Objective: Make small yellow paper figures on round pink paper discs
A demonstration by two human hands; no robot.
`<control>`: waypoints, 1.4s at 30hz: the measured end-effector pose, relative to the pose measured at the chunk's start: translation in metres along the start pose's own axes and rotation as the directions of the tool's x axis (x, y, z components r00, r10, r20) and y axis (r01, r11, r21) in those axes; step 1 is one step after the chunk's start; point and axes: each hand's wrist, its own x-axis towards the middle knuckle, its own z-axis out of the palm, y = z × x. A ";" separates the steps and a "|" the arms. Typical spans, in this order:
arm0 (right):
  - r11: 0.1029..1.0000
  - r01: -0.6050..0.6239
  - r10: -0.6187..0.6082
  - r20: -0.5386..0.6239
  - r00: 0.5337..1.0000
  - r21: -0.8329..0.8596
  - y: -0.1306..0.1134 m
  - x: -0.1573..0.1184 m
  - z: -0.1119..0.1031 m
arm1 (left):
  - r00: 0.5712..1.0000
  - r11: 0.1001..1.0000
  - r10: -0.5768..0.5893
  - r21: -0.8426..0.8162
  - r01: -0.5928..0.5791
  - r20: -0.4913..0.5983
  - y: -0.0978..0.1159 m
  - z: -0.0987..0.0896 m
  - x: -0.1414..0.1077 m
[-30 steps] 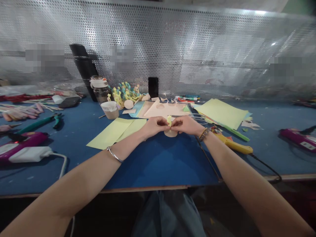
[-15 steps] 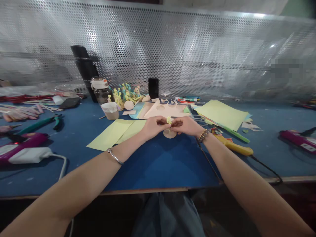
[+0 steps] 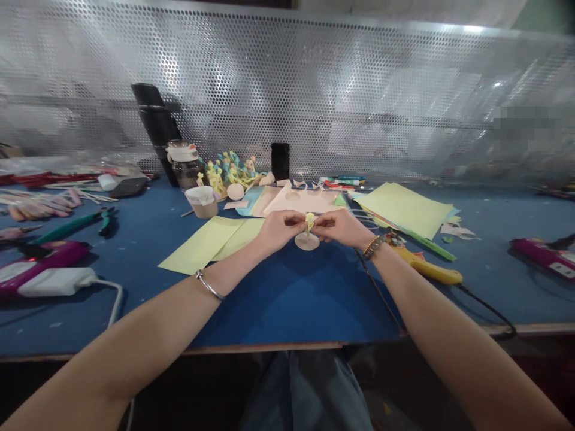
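Note:
Between my two hands stands a small pale-yellow paper figure [image 3: 309, 220], like a little flower, above a round cream disc [image 3: 307, 242] at the blue table's middle. My left hand [image 3: 282, 230] pinches the figure from the left with thumb and forefinger. From the right, the bent fingers of my right hand [image 3: 340, 228] pinch its other side. The fingertips partly cover it, so its stem shows only in part. Beyond my hands lie cream paper sheets [image 3: 309, 200]. Yellow-green sheets [image 3: 197, 245] lie left of my left forearm.
A cup [image 3: 202, 202], a bottle [image 3: 185, 167] and a cluster of yellow and blue paper figures [image 3: 231, 169] stand back left. A phone [image 3: 280, 160] leans behind. Right lie a yellow glue gun [image 3: 433, 269], a green cutter [image 3: 433, 246] and yellow-green sheets [image 3: 404, 206]. Pliers [image 3: 72, 227] lie left.
My fingers have moved slightly apart around the yellow figure, so more of it shows above the disc. Both arms stay nearly in place.

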 end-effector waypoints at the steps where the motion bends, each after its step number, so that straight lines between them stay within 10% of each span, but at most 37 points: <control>1: 1.000 0.013 -0.013 -0.001 1.000 -0.019 0.000 0.000 0.001 | 1.000 1.000 -0.003 0.011 0.003 -0.004 0.000 0.000 0.000; 42: 0.967 0.158 -0.178 -0.086 0.980 -0.200 -0.002 0.001 0.007 | 0.999 0.999 -0.001 -0.045 -0.001 -0.044 -0.001 0.002 0.001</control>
